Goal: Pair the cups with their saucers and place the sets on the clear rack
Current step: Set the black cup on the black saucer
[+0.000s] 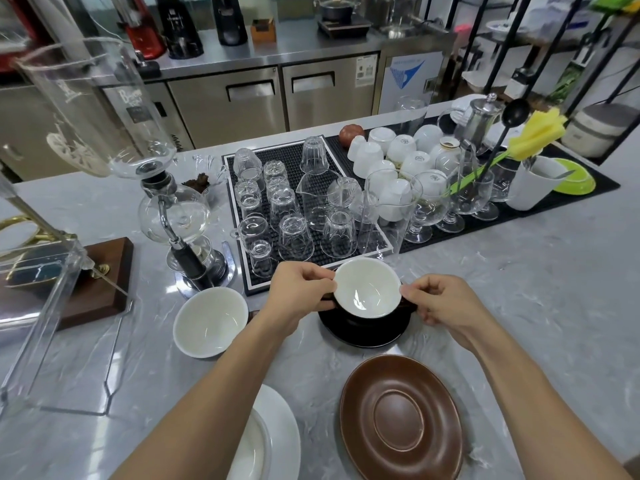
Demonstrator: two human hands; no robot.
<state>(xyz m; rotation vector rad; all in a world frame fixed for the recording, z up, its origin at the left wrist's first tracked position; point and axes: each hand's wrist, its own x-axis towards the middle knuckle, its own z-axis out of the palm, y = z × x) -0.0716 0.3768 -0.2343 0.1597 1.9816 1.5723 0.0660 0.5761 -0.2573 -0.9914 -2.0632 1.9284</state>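
Note:
A cup (367,289), black outside and white inside, is held between both hands just above or on a black saucer (363,332) in the middle of the counter. My left hand (298,292) pinches its left rim and my right hand (440,303) grips its right side. A second cup with a white inside (209,322) stands alone to the left. A brown saucer (401,417) lies empty near the front edge. A white saucer (277,441) with a white cup (252,448) on it sits at the bottom. The clear rack (38,306) stands at the far left.
A black drying mat (239,271) with several upturned glasses lies right behind the cup. A glass siphon brewer (173,216) stands to its left. Several white cups, stemmed glasses and a yellow sponge brush (533,133) crowd the mat at the back right.

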